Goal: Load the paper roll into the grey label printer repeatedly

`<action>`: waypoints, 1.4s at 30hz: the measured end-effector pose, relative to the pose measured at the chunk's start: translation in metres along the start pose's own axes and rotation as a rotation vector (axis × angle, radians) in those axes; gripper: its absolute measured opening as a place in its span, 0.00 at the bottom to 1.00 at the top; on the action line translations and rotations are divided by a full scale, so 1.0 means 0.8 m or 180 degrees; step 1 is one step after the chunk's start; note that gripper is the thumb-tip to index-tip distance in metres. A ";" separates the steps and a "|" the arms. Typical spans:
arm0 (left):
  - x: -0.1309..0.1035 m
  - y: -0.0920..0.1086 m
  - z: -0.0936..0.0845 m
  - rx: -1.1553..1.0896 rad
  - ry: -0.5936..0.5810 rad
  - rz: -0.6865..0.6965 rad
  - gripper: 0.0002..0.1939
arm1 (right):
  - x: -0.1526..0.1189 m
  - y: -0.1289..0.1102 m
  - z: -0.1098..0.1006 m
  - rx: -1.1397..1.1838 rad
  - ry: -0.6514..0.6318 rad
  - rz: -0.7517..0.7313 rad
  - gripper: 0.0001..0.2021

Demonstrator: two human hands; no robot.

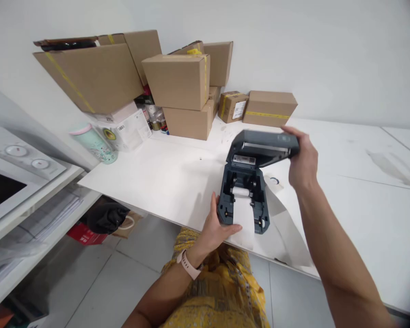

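Observation:
A dark grey label printer (pixel 262 200) stands near the table's front edge with its lid (pixel 264 143) raised. Inside sits a small white paper roll (pixel 241 192), and its paper strip (pixel 243 214) runs out over the front of the printer. My left hand (pixel 217 228) grips the printer's front left corner, the thumb lying over the strip. High on the right, my right hand (pixel 303 157) is closed around the edge of the lid and holds it up. Most of the right fingers are hidden behind the lid.
A long white backing sheet (pixel 289 232) lies right of the printer, by a small round-marked item (pixel 274 181). Cardboard boxes (pixel 177 82) are stacked along the wall, with a smaller box (pixel 269 108) beside them. A mint tumbler (pixel 97 145) and a microwave (pixel 23 159) are at left.

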State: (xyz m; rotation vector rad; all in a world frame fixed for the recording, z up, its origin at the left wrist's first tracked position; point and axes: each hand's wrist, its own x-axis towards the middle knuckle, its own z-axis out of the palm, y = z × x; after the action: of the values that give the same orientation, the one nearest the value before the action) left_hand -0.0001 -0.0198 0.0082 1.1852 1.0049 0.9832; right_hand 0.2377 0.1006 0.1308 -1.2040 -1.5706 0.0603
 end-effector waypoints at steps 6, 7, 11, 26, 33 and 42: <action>-0.008 0.001 0.002 -0.0207 -0.0065 -0.0043 0.71 | -0.147 -0.030 -0.020 0.0066 -0.0049 -0.0502 0.21; -0.010 0.002 0.002 -0.0218 -0.0074 -0.0043 0.72 | -0.162 -0.029 -0.021 0.0014 -0.0175 -0.0533 0.21; -0.012 0.007 0.002 -0.0475 -0.0081 0.0026 0.71 | -0.202 -0.027 -0.019 -0.0077 -0.0497 -0.0402 0.20; 0.008 0.028 0.020 -0.0473 0.0534 -0.0333 0.49 | -0.254 -0.032 0.033 0.2385 0.0028 0.3000 0.44; 0.021 0.024 0.017 -0.0072 0.0559 0.0117 0.38 | -0.250 -0.045 0.041 0.2234 0.0432 0.2818 0.47; -0.046 0.004 0.007 -0.0291 0.1010 -0.0429 0.32 | -0.235 -0.050 0.026 0.0256 0.0130 0.0768 0.17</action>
State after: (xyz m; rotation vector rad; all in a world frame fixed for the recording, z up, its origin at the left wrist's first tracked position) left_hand -0.0046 -0.0559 0.0149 0.8898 1.2585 1.1185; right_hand 0.1737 -0.0399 0.0144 -1.3175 -1.3685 0.2518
